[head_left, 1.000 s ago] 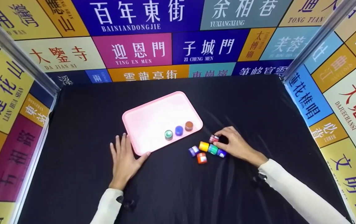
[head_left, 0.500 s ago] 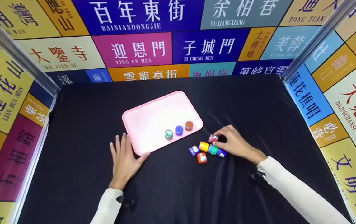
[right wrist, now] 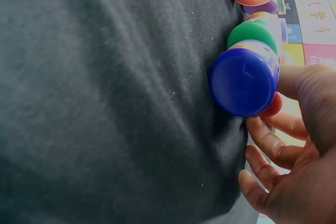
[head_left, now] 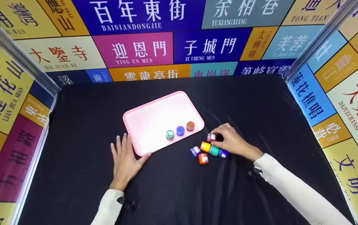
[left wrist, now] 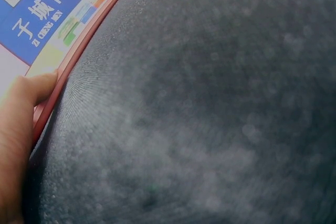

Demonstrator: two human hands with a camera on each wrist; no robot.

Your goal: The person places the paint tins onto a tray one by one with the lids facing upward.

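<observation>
My right hand (head_left: 233, 141) pinches a small red paint jar (head_left: 211, 137) between thumb and fingers, just off the tray's near right corner. In the right wrist view, only a bit of the red jar (right wrist: 272, 106) shows behind a blue jar (right wrist: 244, 82). Beside that hand lie yellow (head_left: 205, 146), green (head_left: 214, 150) and blue jars in a row, with a purple jar (head_left: 195, 151) and an orange jar (head_left: 203, 158) nearby. My left hand (head_left: 125, 164) rests at the near left corner of a pink tray (head_left: 152, 120), fingers spread and thumb touching its rim.
On the tray, along its near right side, stand a green-and-white jar (head_left: 170, 135), a blue jar (head_left: 180, 130) and a brown jar (head_left: 190, 126). Black cloth (head_left: 172, 193) covers the table. Panels with printed signs (head_left: 132, 50) wall the back and both sides.
My right hand has shifted slightly left and away from me, carrying the red jar closer to the tray. The left hand and tray have stayed in place.
</observation>
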